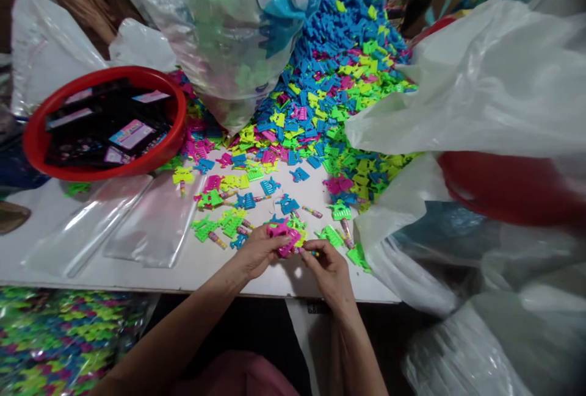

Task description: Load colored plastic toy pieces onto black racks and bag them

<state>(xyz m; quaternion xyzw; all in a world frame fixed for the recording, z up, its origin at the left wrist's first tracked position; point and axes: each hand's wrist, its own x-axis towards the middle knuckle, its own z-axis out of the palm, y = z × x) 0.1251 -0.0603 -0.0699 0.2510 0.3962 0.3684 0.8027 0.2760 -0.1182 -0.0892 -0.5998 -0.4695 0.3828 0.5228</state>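
Near the table's front edge, my left hand is closed on a bright pink plastic piece, a small toy-like shape with cut-outs. A yellow-green piece shows just behind it, partly covered. My right hand pinches a thin, colourful printed tube, held against the lower right of the pink piece. Whether the tube sits inside the piece I cannot tell. Around my hands lie green pieces, blue pieces and loose printed tubes, some touching the pieces.
A big multicoloured heap of such pieces rises at the back. Left stands a red basin with dark printed packs; clear plastic bags lie before it. A filled bag and white plastic sheeting flank the heap. Another person's arm shows upper left.
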